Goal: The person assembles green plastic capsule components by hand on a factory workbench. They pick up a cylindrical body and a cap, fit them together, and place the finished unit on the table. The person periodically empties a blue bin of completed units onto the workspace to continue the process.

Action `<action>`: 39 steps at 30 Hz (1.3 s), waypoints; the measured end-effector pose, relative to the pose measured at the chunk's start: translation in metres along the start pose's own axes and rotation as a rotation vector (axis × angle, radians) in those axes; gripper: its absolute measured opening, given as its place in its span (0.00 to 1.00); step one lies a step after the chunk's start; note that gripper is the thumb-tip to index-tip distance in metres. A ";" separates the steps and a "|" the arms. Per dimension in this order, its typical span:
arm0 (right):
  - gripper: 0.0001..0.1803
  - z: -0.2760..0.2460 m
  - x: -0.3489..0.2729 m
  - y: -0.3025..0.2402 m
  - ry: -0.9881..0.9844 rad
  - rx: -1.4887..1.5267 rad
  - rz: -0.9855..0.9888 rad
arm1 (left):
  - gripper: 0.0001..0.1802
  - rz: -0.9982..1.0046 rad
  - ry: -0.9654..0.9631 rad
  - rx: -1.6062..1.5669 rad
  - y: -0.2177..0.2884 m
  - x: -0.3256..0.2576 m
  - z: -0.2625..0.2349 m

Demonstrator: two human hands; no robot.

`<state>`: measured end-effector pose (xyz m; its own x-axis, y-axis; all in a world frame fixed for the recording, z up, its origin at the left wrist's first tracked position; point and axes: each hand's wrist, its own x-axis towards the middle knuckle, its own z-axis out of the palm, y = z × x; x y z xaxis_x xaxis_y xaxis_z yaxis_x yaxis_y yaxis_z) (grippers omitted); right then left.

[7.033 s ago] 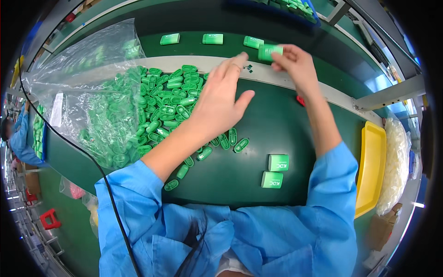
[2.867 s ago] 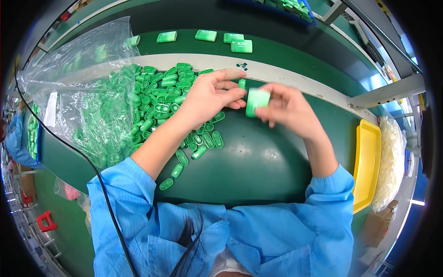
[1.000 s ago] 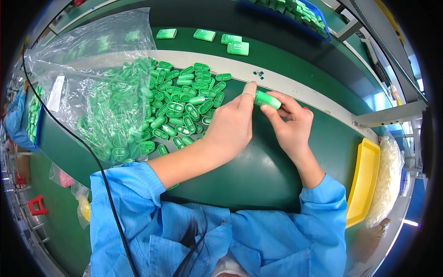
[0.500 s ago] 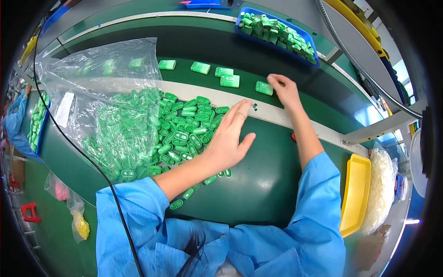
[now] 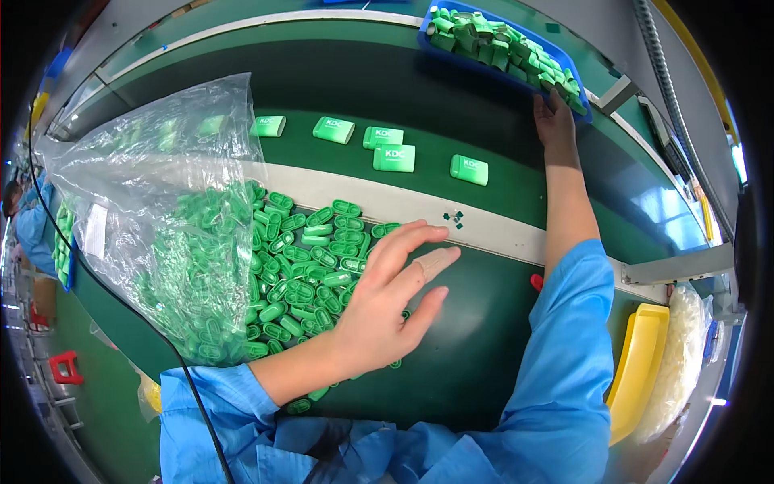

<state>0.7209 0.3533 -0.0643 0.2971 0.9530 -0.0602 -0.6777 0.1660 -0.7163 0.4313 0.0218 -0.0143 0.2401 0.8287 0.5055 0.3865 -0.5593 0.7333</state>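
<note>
My left hand [image 5: 385, 302], with a beige wrap around one finger, hovers open and holds nothing. It is just right of a heap of small green oval plastic caps [image 5: 302, 278] on the dark green tabletop. My right hand [image 5: 556, 125] reaches far out to the near right rim of a blue tray [image 5: 451, 63]. Its fingers are extended and apart, with nothing visible in them. Many green plastic shells [image 5: 492, 48] fill that tray. Several green and white cases lie in a loose row on the green strip; the rightmost case [image 5: 469, 169] sits apart.
A clear plastic bag [image 5: 177, 145] covers part of the heap at left. A pale rail [image 5: 516, 235] crosses the table, with tiny dark green bits on it. At right stand a yellow tray [image 5: 637, 375] and a bag of whitish pieces [image 5: 673, 363]. A black cable [image 5: 121, 300] hangs at left.
My right hand has left the rightmost case, which stays on the strip, and moved up and right to the blue tray. My left hand remains open near the caps. The whole view has shifted slightly.
</note>
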 end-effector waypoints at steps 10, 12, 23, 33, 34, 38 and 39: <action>0.12 -0.037 -0.047 -0.034 -0.011 -0.095 0.010 | 0.17 0.025 -0.035 0.137 0.054 0.007 -0.038; 0.11 -0.056 -0.059 -0.040 0.034 -0.127 0.049 | 0.17 0.016 -0.046 0.167 0.059 0.008 -0.038; 0.11 -0.083 -0.154 -0.121 -0.153 -0.751 0.159 | 0.20 -0.269 -0.019 0.228 -0.028 0.103 -0.001; 0.26 -0.206 0.015 -0.137 0.186 -1.137 -0.165 | 0.44 -0.603 0.104 0.267 -0.123 0.237 0.042; 0.27 -0.193 0.019 -0.122 0.203 -1.128 -0.123 | 0.45 -0.637 0.089 0.247 -0.131 0.235 0.037; 0.30 -0.233 0.069 -0.140 0.088 -1.343 -0.194 | 0.46 -0.776 0.191 -0.146 -0.134 0.247 0.050; 0.31 -0.221 0.074 -0.136 0.090 -1.314 -0.176 | 0.46 -0.814 0.210 -0.188 -0.139 0.244 0.049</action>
<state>0.9833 0.3448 -0.1252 0.3911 0.9157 0.0926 0.5083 -0.1310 -0.8512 0.4801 0.3030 -0.0150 -0.2249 0.9627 -0.1507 0.2080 0.1985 0.9578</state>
